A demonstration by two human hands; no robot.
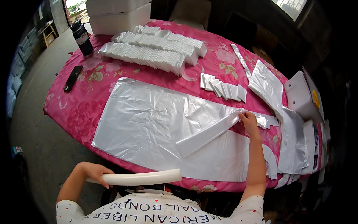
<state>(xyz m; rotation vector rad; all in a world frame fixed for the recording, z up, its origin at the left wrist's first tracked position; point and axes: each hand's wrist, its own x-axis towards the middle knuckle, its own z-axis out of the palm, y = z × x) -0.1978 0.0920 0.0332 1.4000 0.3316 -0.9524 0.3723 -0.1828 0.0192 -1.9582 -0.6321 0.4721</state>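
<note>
My left hand [97, 174] is closed around one end of a long, smooth, off-white tube [145, 177], held level just off the table's near edge. With the fingertips of my right hand [248, 121], I pinch the far end of a plastic bag folded into a narrow strip [207, 135]. This strip slants across a stack of flat, shiny plastic bags [149, 115], its other end near the middle of the stack. Beyond my right hand lies a short fanned row of small folded white packets [223, 89]. Beside the same hand are silvery plastic scraps [264, 120].
A pink flowered cloth [84, 115] covers the table. Long rows of folded white packets [145, 54] stand at the back, near white boxes [119, 18]. A dark bottle [82, 38] and black phone [72, 78] are left. More plastic sheeting [267, 85] and a white case [298, 91] are right.
</note>
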